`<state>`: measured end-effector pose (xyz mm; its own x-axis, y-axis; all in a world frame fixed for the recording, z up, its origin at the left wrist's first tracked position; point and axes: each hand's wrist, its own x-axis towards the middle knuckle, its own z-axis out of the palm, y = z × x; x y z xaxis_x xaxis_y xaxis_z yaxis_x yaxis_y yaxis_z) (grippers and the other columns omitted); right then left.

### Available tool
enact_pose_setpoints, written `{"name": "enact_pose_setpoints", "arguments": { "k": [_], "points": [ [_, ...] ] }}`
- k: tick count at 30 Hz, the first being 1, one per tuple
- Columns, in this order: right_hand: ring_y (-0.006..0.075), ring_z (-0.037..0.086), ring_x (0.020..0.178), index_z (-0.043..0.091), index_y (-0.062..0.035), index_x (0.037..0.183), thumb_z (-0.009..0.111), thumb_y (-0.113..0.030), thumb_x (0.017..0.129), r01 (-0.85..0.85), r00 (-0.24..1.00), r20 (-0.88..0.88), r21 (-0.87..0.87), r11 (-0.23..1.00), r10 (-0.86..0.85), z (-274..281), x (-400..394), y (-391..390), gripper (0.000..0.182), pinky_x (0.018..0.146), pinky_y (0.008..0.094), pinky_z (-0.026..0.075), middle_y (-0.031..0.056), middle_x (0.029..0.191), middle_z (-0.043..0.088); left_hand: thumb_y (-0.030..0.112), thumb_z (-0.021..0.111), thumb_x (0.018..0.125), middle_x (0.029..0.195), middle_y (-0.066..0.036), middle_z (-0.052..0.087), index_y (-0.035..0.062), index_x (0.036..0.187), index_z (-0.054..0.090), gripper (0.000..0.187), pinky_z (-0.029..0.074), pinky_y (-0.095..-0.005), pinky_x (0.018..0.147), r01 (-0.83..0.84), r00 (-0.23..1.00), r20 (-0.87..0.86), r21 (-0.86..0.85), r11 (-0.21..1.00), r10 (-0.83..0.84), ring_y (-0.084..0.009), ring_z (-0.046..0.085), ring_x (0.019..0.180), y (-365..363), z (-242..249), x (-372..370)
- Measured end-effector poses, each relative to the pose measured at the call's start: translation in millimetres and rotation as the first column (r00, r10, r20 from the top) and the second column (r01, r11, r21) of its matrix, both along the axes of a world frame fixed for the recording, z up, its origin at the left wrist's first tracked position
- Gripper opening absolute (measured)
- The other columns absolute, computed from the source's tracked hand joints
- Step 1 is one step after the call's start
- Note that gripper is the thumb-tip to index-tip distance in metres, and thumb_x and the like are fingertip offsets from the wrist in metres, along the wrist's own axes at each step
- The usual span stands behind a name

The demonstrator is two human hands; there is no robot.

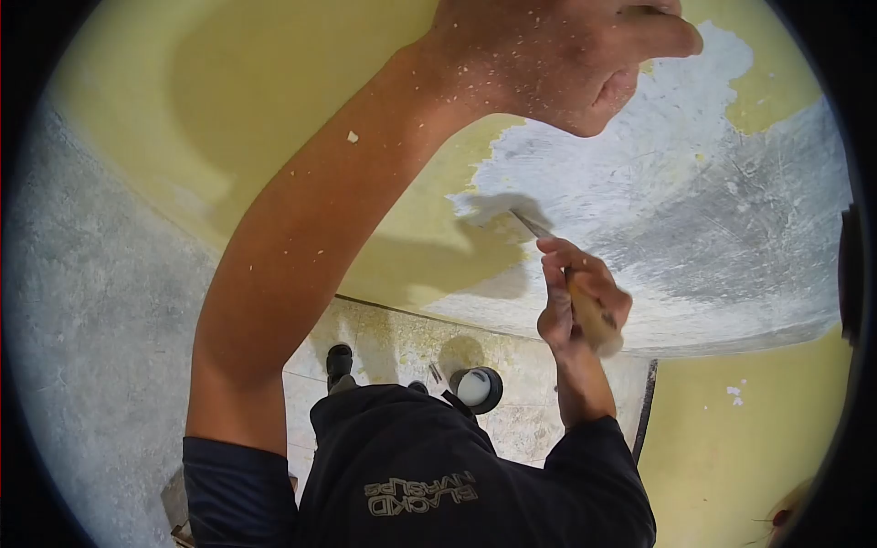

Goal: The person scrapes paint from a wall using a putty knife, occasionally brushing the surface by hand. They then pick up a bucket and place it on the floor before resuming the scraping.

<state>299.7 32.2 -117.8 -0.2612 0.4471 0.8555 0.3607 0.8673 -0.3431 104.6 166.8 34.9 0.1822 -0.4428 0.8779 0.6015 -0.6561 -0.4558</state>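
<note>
My right hand (585, 297) is wrapped around the wooden handle of a scraper (596, 315). The thin metal blade points up and left, at the ragged border where yellow paint (402, 265) meets a bare grey-white patch (585, 192) on the wall. My left hand (580, 64) is raised in front of the wall at the top of the view, its fingers curled. Whatever it may hold is cut off by the frame edge. Small paint flakes (353, 137) cling to my left forearm and hand.
On the floor below stands a dark bucket (493, 388) with something white inside. Yellow flakes (393, 342) litter the floor around my dark shoe (339, 361). A dark object (850, 274) is at the right edge. Partly hidden at lower left is a brownish object (175, 502).
</note>
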Motion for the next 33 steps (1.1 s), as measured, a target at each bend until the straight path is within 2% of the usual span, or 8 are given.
{"name": "enact_pose_setpoints", "arguments": {
  "k": [4, 8, 16, 18, 23, 29, 32, 33],
  "points": [
    [0.0340, 0.071, 0.087, 0.033, -0.0073, 0.103, 0.060, 0.004, 0.092, -0.108, 0.986, -0.134, -0.028, 0.994, 0.104, -6, 3, 11, 0.032, 0.069, 0.0370, 0.058, 0.0221, 0.090, 0.066, 0.007, 0.059, 0.059, 0.088, 0.001, 0.062, 0.0136, 0.091, 0.068, 0.034, 0.035, -0.0350, 0.071, 0.031, 0.999, 0.028, 0.143, 0.989, -0.035, -0.0168, 0.049, 0.080, -2, 5, -1],
    [0.0299, 0.071, 0.084, 0.038, -0.0056, 0.102, 0.063, 0.004, 0.090, 0.080, 0.992, 0.096, 0.022, 0.997, -0.082, 8, 6, 9, 0.029, 0.069, 0.0338, 0.057, 0.0217, 0.090, 0.068, 0.006, 0.059, 0.060, 0.089, 0.002, 0.062, 0.0139, 0.093, 0.069, 0.035, 0.035, -0.0350, 0.071, 0.022, 1.000, 0.004, 0.000, 1.000, -0.022, -0.0166, 0.049, 0.081, 1, 2, 1],
    [0.0308, 0.073, 0.079, 0.039, -0.0068, 0.102, 0.066, 0.006, 0.087, -0.019, 0.997, -0.078, 0.133, 0.991, 0.029, -2, -2, 17, 0.033, 0.061, 0.0338, 0.058, 0.0195, 0.081, 0.069, 0.006, 0.059, 0.061, 0.087, 0.002, 0.061, 0.0141, 0.092, 0.068, 0.034, 0.035, -0.0343, 0.071, -0.049, 0.999, -0.013, -0.046, 0.998, 0.048, -0.0166, 0.049, 0.081, -8, 4, -4],
    [0.0312, 0.073, 0.078, 0.039, -0.0058, 0.103, 0.065, 0.005, 0.088, -0.085, 0.996, 0.006, 0.061, 0.994, 0.085, 9, 1, 12, 0.032, 0.061, 0.0347, 0.057, 0.0213, 0.086, 0.068, 0.007, 0.059, 0.061, 0.087, 0.002, 0.061, 0.0141, 0.091, 0.068, 0.032, 0.035, -0.0341, 0.071, -0.109, 0.994, 0.021, 0.136, 0.985, 0.107, -0.0166, 0.049, 0.080, 8, 5, -1],
    [0.0298, 0.072, 0.078, 0.042, -0.0050, 0.100, 0.065, 0.007, 0.086, 0.009, 0.997, 0.080, -0.079, 0.997, -0.003, -4, -1, 16, 0.029, 0.063, 0.0339, 0.057, 0.0188, 0.084, 0.069, 0.007, 0.059, 0.062, 0.086, 0.002, 0.061, 0.0134, 0.090, 0.068, 0.031, 0.035, -0.0340, 0.071, 0.047, 0.999, 0.010, -0.009, 0.999, -0.047, -0.0167, 0.049, 0.079, -5, 0, 2],
    [0.0295, 0.073, 0.081, 0.043, -0.0061, 0.097, 0.066, 0.010, 0.084, -0.084, 0.992, -0.083, 0.087, 0.993, 0.092, 5, -10, 20, 0.031, 0.062, 0.0334, 0.057, 0.0178, 0.081, 0.069, 0.005, 0.058, 0.063, 0.084, 0.002, 0.061, 0.0121, 0.091, 0.069, 0.031, 0.034, -0.0338, 0.070, -0.020, 1.000, 0.022, 0.077, 0.997, 0.018, -0.0164, 0.048, 0.078, 1, 3, -1],
    [0.0286, 0.073, 0.078, 0.044, -0.0058, 0.098, 0.066, 0.009, 0.085, -0.070, 0.997, -0.013, 0.078, 0.994, 0.072, 21, -10, 12, 0.029, 0.062, 0.0329, 0.057, 0.0176, 0.080, 0.068, 0.005, 0.058, 0.063, 0.084, 0.002, 0.061, 0.0118, 0.091, 0.069, 0.030, 0.034, -0.0339, 0.070, 0.050, 0.998, 0.028, 0.046, 0.998, -0.051, -0.0163, 0.048, 0.078, -2, 2, 3],
    [0.0287, 0.072, 0.076, 0.044, -0.0059, 0.096, 0.066, 0.008, 0.085, 0.057, 0.972, 0.227, 0.050, 0.997, -0.067, 28, -6, 15, 0.028, 0.061, 0.0333, 0.057, 0.0177, 0.080, 0.068, 0.005, 0.058, 0.063, 0.084, 0.002, 0.061, 0.0117, 0.091, 0.069, 0.030, 0.035, -0.0340, 0.070, 0.037, 0.999, 0.020, -0.020, 0.999, -0.036, -0.0162, 0.048, 0.078, -5, 2, 1]
  ]
}}
